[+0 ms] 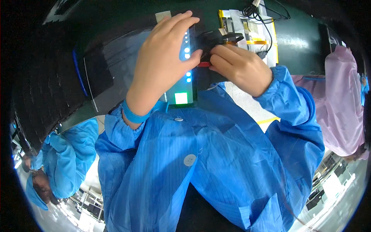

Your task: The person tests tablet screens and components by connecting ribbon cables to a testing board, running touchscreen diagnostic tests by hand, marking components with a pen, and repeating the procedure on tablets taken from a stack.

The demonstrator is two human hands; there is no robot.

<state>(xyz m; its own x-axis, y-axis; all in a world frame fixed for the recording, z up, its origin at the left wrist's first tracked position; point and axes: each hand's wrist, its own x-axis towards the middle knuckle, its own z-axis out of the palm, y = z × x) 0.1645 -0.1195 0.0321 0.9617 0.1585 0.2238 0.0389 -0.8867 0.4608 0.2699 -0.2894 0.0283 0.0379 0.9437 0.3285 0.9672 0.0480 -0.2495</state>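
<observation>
I find the lit screen (185, 82) at the near edge of the dark surface (299, 50), in front of the blue coat (154, 166). I see the left hand (162, 54) partly over it, fingers stretched and thumb spread away; I can't tell whether it touches the glass. Just right of the screen, the right hand (241, 67) has its fingers curled together at a red strip (204, 64); whether they pinch it is hidden from me. Farther off, a coiled black cable (253, 13) lies partly over yellow-edged flat parts (274, 42).
</observation>
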